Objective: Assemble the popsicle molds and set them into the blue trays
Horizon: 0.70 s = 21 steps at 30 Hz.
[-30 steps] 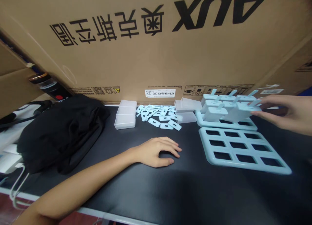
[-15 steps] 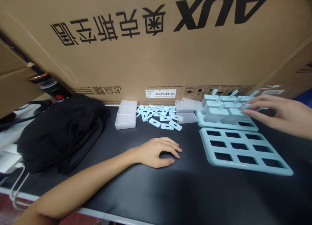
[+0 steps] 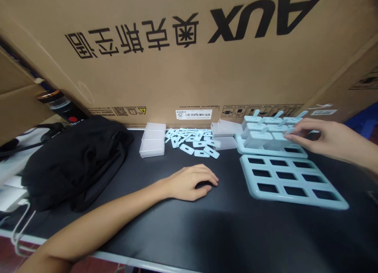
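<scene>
My right hand [image 3: 317,134] pinches the light-blue stick handle [image 3: 288,130] of a popsicle mold [image 3: 279,140] in the front row of the rear blue tray [image 3: 254,150]. Several more popsicle molds with upright blue handles fill that tray's other slots; the front-right slot is bare. Palm down on the black table, my left hand [image 3: 191,182] lies with fingers loosely bent and thumb apart, holding nothing. Nearer than the filled tray is a second blue tray [image 3: 291,200], its rectangular slots all unfilled.
Loose blue stick lids [image 3: 195,139] lie piled at the back between translucent mold cups [image 3: 152,141] and further cups [image 3: 226,128]. A large cardboard box [image 3: 147,80] walls off the rear. At left are a black bag [image 3: 76,162] and a dark bottle [image 3: 63,107].
The view has shifted slightly. My right hand keeps its pinch on the same popsicle mold handle, and my left hand stays resting on the table.
</scene>
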Motion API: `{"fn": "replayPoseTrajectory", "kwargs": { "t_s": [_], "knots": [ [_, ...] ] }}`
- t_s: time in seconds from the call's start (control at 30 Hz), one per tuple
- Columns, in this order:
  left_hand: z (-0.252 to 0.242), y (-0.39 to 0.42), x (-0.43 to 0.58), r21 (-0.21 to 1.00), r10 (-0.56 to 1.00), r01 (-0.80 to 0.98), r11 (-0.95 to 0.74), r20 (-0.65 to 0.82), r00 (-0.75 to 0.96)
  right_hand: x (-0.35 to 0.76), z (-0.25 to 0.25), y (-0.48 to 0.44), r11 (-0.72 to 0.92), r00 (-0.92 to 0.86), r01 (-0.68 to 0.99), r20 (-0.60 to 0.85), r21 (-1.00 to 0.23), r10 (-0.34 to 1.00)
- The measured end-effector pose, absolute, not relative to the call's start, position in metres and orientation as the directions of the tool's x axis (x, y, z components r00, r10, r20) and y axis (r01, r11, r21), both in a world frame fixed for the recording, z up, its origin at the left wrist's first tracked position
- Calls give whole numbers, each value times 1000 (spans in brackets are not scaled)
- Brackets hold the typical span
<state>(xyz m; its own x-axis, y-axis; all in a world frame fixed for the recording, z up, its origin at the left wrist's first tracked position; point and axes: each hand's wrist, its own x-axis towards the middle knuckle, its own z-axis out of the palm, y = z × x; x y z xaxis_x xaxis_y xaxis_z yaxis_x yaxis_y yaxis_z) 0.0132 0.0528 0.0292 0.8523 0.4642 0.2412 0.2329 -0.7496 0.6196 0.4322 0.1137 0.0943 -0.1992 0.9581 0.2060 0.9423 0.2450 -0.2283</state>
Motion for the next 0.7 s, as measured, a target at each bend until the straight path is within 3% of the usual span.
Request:
{"fn": "replayPoseTrajectory", "kwargs": {
  "t_s": [0.07,0.17,0.23,0.3,0.5,0.7],
  "knots": [
    [37,62,17,513,535,352,-783,267,801,430,97,112,281,-244,950,238,-133,940],
    [49,90,29,373,669,557,-742,380,639,411,105,102,306,-266,952,434,-23,861],
    [56,116,38,300,687,625,-720,432,584,387,110,89,302,-235,953,590,-15,772],
    [59,141,48,238,685,659,-714,433,586,359,109,74,347,-247,937,656,-24,713],
    [55,175,69,142,719,712,-687,276,638,302,81,44,544,-506,837,443,48,740],
    [51,176,69,124,704,708,-695,318,635,298,65,43,576,-540,817,390,30,746]
  ]
}}
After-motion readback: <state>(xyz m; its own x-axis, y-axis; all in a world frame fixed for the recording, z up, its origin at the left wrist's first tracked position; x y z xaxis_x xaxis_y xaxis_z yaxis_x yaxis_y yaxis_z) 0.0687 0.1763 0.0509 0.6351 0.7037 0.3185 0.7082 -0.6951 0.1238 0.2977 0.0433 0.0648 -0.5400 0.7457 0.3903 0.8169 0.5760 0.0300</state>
